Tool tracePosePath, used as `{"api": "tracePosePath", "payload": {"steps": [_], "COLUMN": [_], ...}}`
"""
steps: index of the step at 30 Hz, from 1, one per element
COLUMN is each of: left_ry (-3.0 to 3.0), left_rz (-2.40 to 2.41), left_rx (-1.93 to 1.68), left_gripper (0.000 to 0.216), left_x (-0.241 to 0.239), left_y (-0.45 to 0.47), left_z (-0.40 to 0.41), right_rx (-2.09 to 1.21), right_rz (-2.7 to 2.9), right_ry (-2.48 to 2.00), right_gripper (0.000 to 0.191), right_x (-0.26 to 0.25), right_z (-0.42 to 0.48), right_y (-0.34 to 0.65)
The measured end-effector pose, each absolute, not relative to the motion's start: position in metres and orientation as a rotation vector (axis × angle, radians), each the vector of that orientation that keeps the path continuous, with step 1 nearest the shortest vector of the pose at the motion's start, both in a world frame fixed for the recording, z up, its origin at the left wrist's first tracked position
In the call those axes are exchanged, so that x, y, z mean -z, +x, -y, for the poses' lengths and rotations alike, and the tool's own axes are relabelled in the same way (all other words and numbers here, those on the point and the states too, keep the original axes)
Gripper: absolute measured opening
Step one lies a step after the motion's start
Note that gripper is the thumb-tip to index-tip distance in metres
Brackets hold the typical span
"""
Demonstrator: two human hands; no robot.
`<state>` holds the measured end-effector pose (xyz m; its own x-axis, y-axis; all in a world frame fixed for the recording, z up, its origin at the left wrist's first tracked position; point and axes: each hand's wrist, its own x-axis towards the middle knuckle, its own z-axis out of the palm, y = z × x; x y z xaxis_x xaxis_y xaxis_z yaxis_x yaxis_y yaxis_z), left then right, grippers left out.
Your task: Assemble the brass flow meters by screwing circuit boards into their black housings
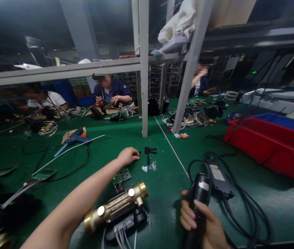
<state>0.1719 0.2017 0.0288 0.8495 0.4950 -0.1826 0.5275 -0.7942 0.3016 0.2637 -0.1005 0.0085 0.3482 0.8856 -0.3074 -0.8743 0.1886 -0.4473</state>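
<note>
My left hand (128,155) reaches forward over the green table, fingers curled down onto a small black part at its fingertips; what it pinches is too small to name. More small black parts (150,150) and a pile of tiny screws (153,166) lie just right of it. My right hand (204,223) is wrapped round a black electric screwdriver (198,204), held upright near the front edge. A brass valve body (117,207) on a black housing with white wires lies between my arms, a green circuit board (121,175) behind it.
A black power adapter (218,178) with looped cables sits right of the screwdriver. Red bin (274,145) and blue bin (282,121) stand at right. A blue glue gun (75,139) lies at left. Grey frame posts (144,86) rise mid-table. Three people work across the table.
</note>
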Motion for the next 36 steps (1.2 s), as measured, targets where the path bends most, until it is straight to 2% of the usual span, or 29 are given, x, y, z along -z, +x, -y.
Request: {"api": "tracePosePath", "payload": {"steps": [7,12,20,23,26,29,32,36], "left_ry": [2.785,2.733,2.382,2.351,2.328,2.37,2.31,2.194], "left_rz": [-0.679,-0.608,-0.754,-0.513,-0.574,-0.897,-1.19,-1.329], "left_rx": [0.142,-0.031,-0.536,-0.715,-0.73,-0.981,-1.164,-1.175], "left_gripper": [0.009,0.008,0.008,0.009,0.017,0.01,0.006,0.009], "left_x": [-0.027,-0.043,-0.128,-0.146,-0.125,-0.082,-0.047,-0.031], "left_y": [0.178,0.174,0.084,0.034,0.005,0.002,0.013,0.024], "left_z": [-0.198,-0.185,-0.125,-0.067,-0.012,0.021,0.03,0.029], "right_rx": [-1.245,-1.239,-1.241,-1.234,-1.241,-1.236,-1.238,-1.228], "right_rz": [0.008,0.025,0.025,-0.009,-0.025,0.003,0.018,-0.001], "right_ry": [-0.617,-0.663,-0.834,-0.873,-0.878,-0.881,-0.892,-0.903], "right_gripper": [0.027,0.028,0.031,0.032,0.032,0.03,0.028,0.03], "right_x": [-0.017,-0.01,-0.022,-0.027,-0.03,-0.031,-0.031,-0.033], "right_z": [0.099,0.101,0.103,0.102,0.102,0.102,0.102,0.103], "right_y": [0.263,0.265,0.27,0.27,0.269,0.269,0.27,0.269]}}
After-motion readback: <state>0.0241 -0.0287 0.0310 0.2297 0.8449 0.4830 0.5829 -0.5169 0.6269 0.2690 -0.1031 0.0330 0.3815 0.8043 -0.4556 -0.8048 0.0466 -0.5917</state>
